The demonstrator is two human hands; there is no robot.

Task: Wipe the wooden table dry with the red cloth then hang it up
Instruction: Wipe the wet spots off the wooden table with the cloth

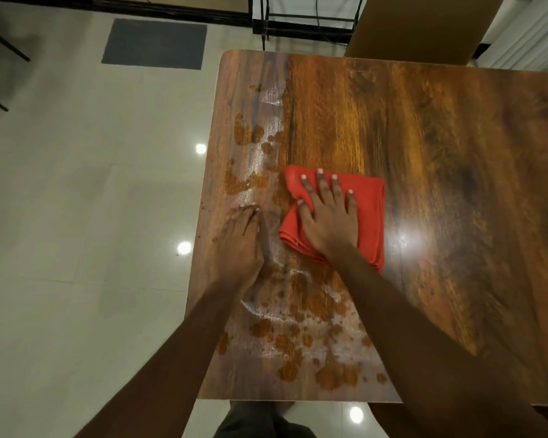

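Observation:
The folded red cloth lies flat on the wooden table, left of the middle. My right hand presses down on the cloth with fingers spread. My left hand rests flat on the bare tabletop just left of the cloth, fingers together, holding nothing. Wet streaks and droplets cover the left strip of the table, from the far left corner down to the near edge.
The table's left edge borders a glossy tiled floor. A dark mat lies on the floor at the back left. A black metal rack and a brown board stand behind the table's far edge.

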